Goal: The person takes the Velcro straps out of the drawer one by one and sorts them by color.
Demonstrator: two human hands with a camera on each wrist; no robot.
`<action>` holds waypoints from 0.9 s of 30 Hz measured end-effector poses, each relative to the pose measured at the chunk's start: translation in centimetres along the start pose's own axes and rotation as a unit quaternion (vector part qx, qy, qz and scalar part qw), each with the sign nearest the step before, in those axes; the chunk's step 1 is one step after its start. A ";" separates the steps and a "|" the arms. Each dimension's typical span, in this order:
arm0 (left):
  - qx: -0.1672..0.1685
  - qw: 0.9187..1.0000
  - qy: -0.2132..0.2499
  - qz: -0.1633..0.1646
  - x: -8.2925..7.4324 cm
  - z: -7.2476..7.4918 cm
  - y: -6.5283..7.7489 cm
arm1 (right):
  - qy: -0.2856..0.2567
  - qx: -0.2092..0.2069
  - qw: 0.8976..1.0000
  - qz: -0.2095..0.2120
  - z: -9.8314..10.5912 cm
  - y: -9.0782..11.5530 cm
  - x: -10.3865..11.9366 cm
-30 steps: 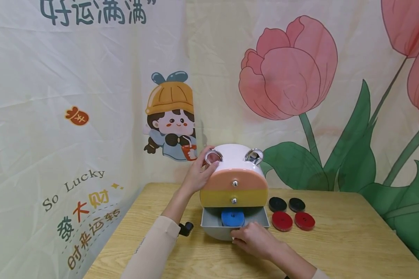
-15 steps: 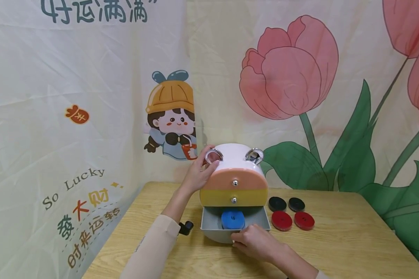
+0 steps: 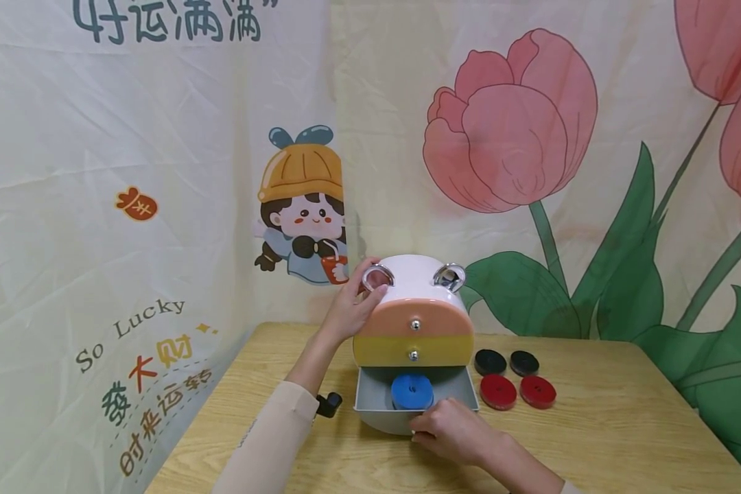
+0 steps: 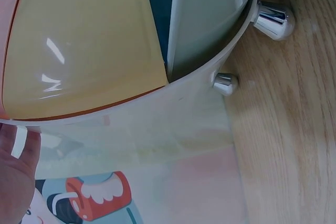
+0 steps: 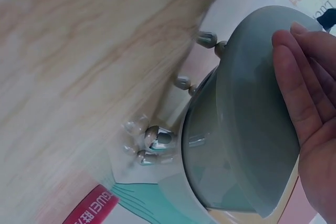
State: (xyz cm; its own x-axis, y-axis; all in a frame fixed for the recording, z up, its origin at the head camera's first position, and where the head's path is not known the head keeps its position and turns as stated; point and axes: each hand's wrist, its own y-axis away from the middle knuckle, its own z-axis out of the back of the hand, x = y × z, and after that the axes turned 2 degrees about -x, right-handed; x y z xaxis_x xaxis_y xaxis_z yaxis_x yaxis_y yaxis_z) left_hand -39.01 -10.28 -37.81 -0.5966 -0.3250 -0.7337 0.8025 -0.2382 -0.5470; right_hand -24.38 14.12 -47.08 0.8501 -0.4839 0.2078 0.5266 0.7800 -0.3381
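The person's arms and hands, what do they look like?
The left sleeve is beige, with small dark marks, and a black device shows by its cuff. Only a beige edge of the right sleeve shows. The left hand and right hand wear no gloves.

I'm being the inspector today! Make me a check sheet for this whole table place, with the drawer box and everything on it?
Surface: wood-look table.
Job's things: drawer box upright; grey drawer out, blue disc inside; orange drawer and yellow drawer closed.
Clutter: two black discs, two red discs beside the box; black thing by the left sleeve, too unclear to name.
Grips: left grip touches the box's upper left; right grip holds the grey drawer's front.
Cables: nothing seen.
Surroundings: cloth backdrop with tulips and a cartoon figure.
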 end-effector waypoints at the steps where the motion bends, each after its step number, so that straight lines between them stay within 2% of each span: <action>1: 0.000 1.000 0.001 -0.001 0.0 0.0 0.0 | -0.005 0.001 1.000 -0.002 0.0 0.0 0.0; 4: 0.001 1.000 0.000 0.000 0.0 0.0 0.0 | -0.018 -0.002 1.000 -0.003 0.1 0.0 -0.1; 7: 0.000 1.000 -0.003 -0.001 0.1 0.0 0.1 | -0.031 -0.027 0.999 0.013 0.1 0.0 -0.1; 10: -0.002 1.000 -0.005 0.001 0.1 0.0 0.1 | -0.047 -0.080 0.995 0.044 0.4 -0.2 -0.1; 13: -0.004 1.000 -0.008 0.003 0.0 0.0 0.1 | -0.054 -0.146 0.985 0.070 0.7 -0.5 0.0; 17: -0.007 1.000 -0.010 0.006 0.1 0.0 0.1 | -0.042 -0.198 0.977 0.065 1.1 -1.2 0.0; 22: -0.006 1.000 -0.013 0.009 0.2 0.1 0.1 | -0.005 -0.198 0.980 0.023 1.5 -1.8 -0.2; 27: -0.006 1.000 -0.017 -0.001 0.2 0.0 0.0 | -0.014 -0.171 0.985 -0.023 1.6 -2.1 -0.5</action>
State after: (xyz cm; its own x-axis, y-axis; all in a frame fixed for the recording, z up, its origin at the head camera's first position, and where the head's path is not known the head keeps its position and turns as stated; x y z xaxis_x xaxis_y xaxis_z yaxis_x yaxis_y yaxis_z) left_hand -39.12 -10.40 -37.99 -0.5972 -0.3558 -0.7189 0.8014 -0.2270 -0.5534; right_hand -25.93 13.40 -45.04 0.8281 -0.4999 0.2536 0.5367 0.5765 -0.6161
